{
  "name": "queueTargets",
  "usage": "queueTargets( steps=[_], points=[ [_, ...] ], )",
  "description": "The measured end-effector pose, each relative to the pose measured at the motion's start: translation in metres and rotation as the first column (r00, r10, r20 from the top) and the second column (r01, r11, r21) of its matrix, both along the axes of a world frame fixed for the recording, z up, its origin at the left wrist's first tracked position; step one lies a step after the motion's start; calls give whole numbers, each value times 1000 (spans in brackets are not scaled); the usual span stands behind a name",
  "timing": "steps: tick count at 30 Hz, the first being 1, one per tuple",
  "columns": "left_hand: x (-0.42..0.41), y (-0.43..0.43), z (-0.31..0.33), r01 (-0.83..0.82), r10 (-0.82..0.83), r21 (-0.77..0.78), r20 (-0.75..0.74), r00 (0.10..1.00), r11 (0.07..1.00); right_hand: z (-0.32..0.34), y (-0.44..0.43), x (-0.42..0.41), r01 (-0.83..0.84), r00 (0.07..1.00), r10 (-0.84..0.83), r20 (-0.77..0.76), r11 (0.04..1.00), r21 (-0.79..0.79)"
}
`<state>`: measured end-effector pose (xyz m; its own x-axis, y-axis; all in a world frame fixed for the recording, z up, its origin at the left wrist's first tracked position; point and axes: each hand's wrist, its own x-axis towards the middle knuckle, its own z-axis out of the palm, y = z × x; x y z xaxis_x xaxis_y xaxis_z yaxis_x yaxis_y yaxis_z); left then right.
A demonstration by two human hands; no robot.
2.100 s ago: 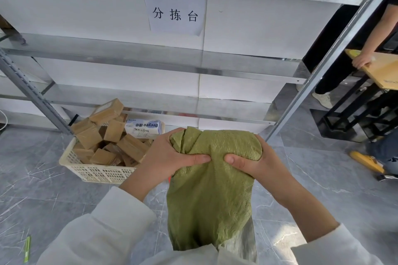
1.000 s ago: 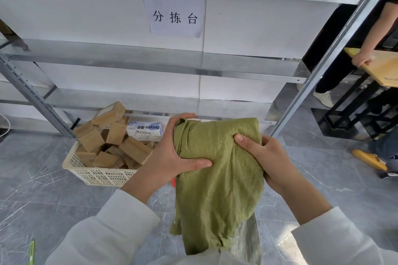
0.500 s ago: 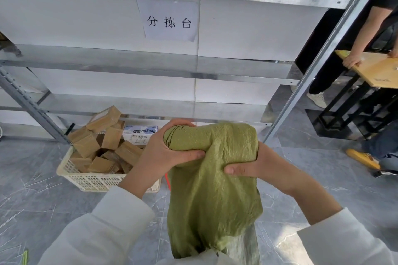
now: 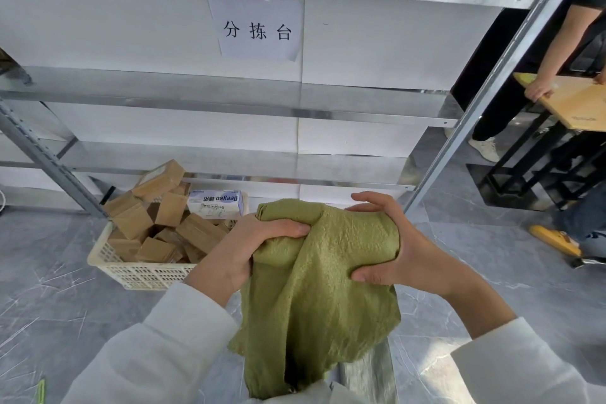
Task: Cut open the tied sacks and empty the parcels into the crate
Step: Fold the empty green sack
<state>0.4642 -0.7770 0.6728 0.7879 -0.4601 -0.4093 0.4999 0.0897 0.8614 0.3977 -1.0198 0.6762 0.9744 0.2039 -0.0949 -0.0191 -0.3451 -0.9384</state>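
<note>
Left hand (image 4: 262,239) and right hand (image 4: 403,256) both grasp the bunched, limp green sack (image 4: 321,298), held beside the parcel-filled crate (image 4: 137,272); a loose grip could let it unroll and drop.

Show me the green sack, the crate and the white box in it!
green sack (image 4: 323,302), head view, on the hanging middle of the cloth.
crate (image 4: 144,272), head view, on its front lattice wall.
white box (image 4: 214,203), head view, on its printed face.
</note>
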Motion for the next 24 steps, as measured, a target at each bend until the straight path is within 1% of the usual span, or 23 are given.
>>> queueTargets(
  steps=[1,3,4,6,9,11,12,13,15,17,19,21,24],
  points=[
    [0,1,0,-1,-1,-34,-47,999,999,-1,2,0,22,1000,-22,18,1000,-3],
    [-1,4,-2,-6,-3,-100,-92,996,995,0,7,1,127,985,-122,120,991,-30],
    [-2,4,-2,-14,3,-125,-85,996,992,0,9,3,173,973,-169,157,985,-16],
    [-3,6,-1,-19,18,-124,-11,1000,992,-2,9,6,212,963,-218,160,976,57],
    [0,11,-6,77,-63,-104,137,989,992,-4,8,11,281,947,-302,106,943,178],
    [2,15,-10,139,-122,-89,177,977,986,-4,8,15,330,931,-356,78,915,233],
    [2,16,-13,143,-128,-58,207,970,988,-3,9,16,352,925,-376,49,899,262],
    [3,16,-14,126,-122,2,256,959,992,-3,10,17,374,919,-394,11,880,292],
    [2,15,-14,36,-80,124,378,922,992,-2,14,18,402,912,-404,-70,847,347],
    [1,14,-13,-61,-30,185,452,891,981,0,18,19,409,912,-380,-153,825,389],
    [1,15,-12,-102,6,161,510,860,982,3,19,20,411,911,-351,-217,819,400],
    [1,15,-9,-106,15,124,579,815,987,4,19,20,414,906,-328,-268,819,397],
    [3,12,-1,-157,11,159,668,744,975,4,18,19,419,899,-307,-311,809,412]
  ],
)
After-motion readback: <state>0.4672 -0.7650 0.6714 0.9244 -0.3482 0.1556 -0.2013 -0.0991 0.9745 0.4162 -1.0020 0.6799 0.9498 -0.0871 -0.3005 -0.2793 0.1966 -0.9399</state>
